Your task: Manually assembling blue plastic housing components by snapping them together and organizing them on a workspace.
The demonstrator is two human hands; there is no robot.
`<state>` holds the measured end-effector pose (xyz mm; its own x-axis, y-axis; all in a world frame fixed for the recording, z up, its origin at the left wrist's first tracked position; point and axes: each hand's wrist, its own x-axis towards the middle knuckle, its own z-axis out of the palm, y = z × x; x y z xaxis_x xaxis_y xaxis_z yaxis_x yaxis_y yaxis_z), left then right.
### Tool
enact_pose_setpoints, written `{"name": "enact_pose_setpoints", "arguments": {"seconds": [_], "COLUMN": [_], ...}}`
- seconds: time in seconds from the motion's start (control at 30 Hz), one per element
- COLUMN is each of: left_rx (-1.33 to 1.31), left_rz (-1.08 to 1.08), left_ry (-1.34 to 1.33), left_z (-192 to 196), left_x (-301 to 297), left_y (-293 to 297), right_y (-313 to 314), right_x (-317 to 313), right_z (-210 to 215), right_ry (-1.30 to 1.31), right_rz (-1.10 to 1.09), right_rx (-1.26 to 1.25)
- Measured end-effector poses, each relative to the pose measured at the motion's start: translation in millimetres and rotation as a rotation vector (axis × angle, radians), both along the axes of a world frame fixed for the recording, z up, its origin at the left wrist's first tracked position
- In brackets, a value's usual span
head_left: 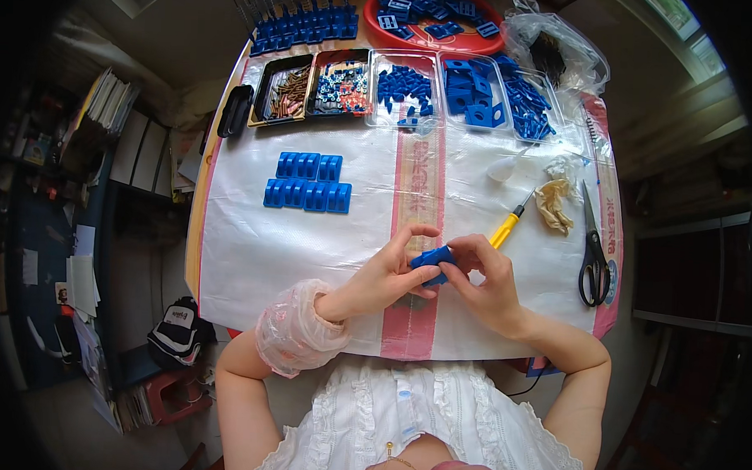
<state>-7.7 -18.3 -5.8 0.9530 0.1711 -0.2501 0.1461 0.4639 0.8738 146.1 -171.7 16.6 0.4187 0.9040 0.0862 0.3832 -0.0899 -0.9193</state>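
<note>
Between my two hands, over the pink stripe of the table cover, is a small blue plastic part (431,263). My left hand (390,269) grips it from the left, thumb along its near side and index finger curved above it. From the right, my right hand (484,276) pinches its edge with thumb and fingertips. The fingers partly hide its shape. Just beyond my right hand lies a yellow-handled screwdriver (502,229) with a dark, thin tip. To the left, several blue ribbed parts (307,195) sit in two neat rows.
Along the back stand black trays of screws (287,91) and small hardware (340,84), then clear trays of blue pieces (404,91). Behind them are a red basin (432,42) and upright blue assemblies (304,29). Scissors (593,267) and a crumpled tan wad (553,205) lie right.
</note>
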Motion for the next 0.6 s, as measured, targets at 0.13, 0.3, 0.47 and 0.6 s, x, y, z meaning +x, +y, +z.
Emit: {"name": "enact_pose_setpoints", "arguments": {"seconds": [0.13, 0.3, 0.47, 0.6], "left_rx": [0.090, 0.249, 0.245, 0.181], "left_rz": [-0.005, -0.028, -0.064, -0.091], "left_ry": [0.020, 0.039, 0.045, 0.024], "left_z": [7.4, 6.2, 13.3, 17.9], "left_x": [-0.7, -2.3, -1.4, -2.3], "left_y": [5.0, 3.8, 2.7, 2.0], "right_y": [5.1, 3.7, 1.8, 0.9], "right_x": [6.1, 2.8, 7.5, 8.5], "right_z": [10.2, 10.0, -0.3, 3.1], "right_ry": [-0.391, -0.838, -0.796, -0.511], "right_rz": [0.159, 0.361, 0.371, 0.352], "right_rx": [0.115, 0.132, 0.162, 0.185]}}
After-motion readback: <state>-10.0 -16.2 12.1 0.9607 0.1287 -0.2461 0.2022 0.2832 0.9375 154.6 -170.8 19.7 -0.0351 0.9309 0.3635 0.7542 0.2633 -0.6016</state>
